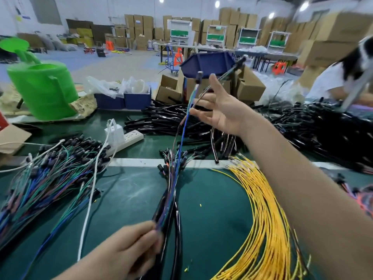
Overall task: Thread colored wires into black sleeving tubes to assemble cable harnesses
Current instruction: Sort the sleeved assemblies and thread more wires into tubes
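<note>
head view: near left hand grips black tubes. raised right hand spreads fingers; blur hides whether it holds wires.

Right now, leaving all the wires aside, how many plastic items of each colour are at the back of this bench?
Green watering can: 1
White power strip: 1
White plug adapter in the strip: 1
Blue bins holding bags: 2
Dark blue bin, tipped above the cardboard boxes: 1
Total: 6
</note>
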`<action>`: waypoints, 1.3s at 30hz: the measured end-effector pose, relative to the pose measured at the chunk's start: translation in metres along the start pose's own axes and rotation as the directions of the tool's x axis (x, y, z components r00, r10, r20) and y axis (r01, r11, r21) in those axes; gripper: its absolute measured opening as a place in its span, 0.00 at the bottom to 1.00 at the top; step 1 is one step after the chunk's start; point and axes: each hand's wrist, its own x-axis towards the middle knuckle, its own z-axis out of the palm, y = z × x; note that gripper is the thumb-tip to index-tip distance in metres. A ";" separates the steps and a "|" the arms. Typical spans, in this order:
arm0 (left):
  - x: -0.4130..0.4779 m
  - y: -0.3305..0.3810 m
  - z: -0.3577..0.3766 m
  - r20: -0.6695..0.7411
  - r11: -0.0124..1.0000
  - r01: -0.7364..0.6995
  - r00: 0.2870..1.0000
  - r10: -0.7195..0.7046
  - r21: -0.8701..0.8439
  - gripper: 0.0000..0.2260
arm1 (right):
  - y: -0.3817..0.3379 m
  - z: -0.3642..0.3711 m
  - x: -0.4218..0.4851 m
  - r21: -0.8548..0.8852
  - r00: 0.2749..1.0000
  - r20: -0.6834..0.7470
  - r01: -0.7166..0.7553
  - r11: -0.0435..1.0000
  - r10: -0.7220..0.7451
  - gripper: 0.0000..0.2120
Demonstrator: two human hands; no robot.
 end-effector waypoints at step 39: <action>0.063 0.004 0.056 -0.285 0.742 -0.174 0.958 -0.024 -0.647 0.08 | 0.011 -0.026 -0.031 -0.756 0.802 0.047 0.418 0.503 -0.595 0.09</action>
